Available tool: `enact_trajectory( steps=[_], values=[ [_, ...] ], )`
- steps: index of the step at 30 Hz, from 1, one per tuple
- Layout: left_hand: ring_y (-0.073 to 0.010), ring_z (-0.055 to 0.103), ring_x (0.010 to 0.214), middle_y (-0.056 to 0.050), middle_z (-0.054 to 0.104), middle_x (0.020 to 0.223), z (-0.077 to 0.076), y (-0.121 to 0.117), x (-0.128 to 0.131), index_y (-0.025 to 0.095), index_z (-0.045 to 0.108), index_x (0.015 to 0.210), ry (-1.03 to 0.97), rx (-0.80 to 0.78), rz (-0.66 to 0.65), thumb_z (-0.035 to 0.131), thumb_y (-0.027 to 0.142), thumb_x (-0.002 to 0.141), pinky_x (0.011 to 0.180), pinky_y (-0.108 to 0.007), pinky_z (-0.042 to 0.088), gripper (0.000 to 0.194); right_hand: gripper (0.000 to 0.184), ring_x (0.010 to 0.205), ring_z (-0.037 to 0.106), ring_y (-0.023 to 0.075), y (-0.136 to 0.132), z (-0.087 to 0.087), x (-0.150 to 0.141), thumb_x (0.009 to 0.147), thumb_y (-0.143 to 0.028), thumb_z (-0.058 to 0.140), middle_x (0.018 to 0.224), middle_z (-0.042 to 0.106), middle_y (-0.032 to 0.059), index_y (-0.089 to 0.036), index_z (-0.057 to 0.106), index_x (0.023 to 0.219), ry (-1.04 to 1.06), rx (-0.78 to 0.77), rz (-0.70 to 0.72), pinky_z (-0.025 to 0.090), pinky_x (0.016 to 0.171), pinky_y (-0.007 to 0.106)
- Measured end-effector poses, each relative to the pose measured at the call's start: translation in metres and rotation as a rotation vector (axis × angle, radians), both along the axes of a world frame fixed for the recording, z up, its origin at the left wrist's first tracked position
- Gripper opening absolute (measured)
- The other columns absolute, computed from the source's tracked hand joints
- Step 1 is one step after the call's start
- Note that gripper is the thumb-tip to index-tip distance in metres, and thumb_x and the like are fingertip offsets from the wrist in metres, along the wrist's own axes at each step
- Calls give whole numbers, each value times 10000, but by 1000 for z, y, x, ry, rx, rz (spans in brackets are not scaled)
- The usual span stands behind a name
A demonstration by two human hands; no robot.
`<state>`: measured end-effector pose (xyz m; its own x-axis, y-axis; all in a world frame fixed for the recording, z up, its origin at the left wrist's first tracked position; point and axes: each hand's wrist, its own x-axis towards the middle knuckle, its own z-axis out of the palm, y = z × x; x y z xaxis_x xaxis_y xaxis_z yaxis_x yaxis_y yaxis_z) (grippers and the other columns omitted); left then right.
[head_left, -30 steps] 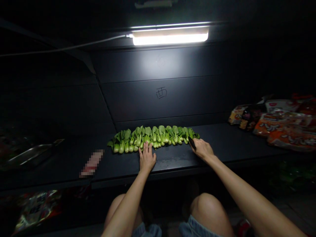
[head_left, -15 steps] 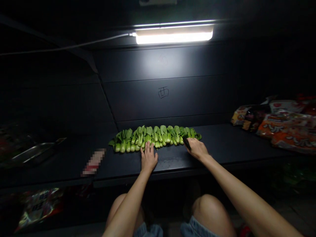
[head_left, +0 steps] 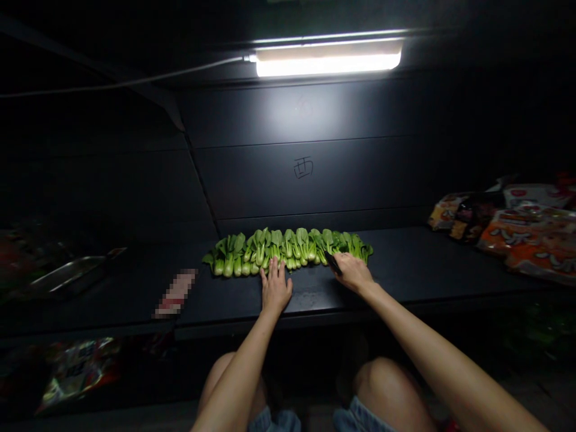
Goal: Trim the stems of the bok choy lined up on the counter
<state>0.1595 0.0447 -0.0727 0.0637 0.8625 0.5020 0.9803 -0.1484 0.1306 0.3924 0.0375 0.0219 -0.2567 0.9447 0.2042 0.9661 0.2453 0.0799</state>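
Note:
A long row of bok choy [head_left: 252, 251] lies on the dark shelf [head_left: 310, 297], leaves toward the back and pale stems toward me. My left hand [head_left: 276, 289] rests flat at the front of the row, fingers spread, with its fingertips against the stems near the middle. Toward the right end, my right hand [head_left: 353, 271] is closed around a narrow black object [head_left: 333, 263]. Only a dark, slanting part of that object sticks out on the hand's left side, so its kind is unclear. It is close to the stems; whether it touches them I cannot tell.
Packaged food bags [head_left: 531, 234] are piled on the right of the shelf. A metal tray [head_left: 67, 273] sits at the left, near a blurred-out patch [head_left: 176, 293]. A lit tube lamp [head_left: 328, 60] with a white cable hangs above. More bags [head_left: 81, 369] lie below the shelf.
My right hand has moved slightly left along the row with the black object. My left hand stays at the same stems. The whole view has shifted a little.

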Motion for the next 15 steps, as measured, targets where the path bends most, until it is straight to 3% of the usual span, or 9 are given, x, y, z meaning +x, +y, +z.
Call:
enact_trajectory(
  steps=[9,15],
  values=[
    [-284,225,1428,-160,267,1537,1,0,1,129,395,1402,-6,-11,-7,470,280,852,1153,-550,169,575,291,1017,586,216,3,-5,-14,952,-344,388,1070,666,129,-148,574,1060,13,16,95,389,800,256],
    [-270,211,1434,-147,252,1546,1,-1,1,144,375,1415,-12,-20,-7,473,283,850,1153,-551,165,591,219,993,593,222,9,-12,-26,914,-264,453,1023,677,113,-138,590,1030,9,47,187,384,799,267]
  ],
)
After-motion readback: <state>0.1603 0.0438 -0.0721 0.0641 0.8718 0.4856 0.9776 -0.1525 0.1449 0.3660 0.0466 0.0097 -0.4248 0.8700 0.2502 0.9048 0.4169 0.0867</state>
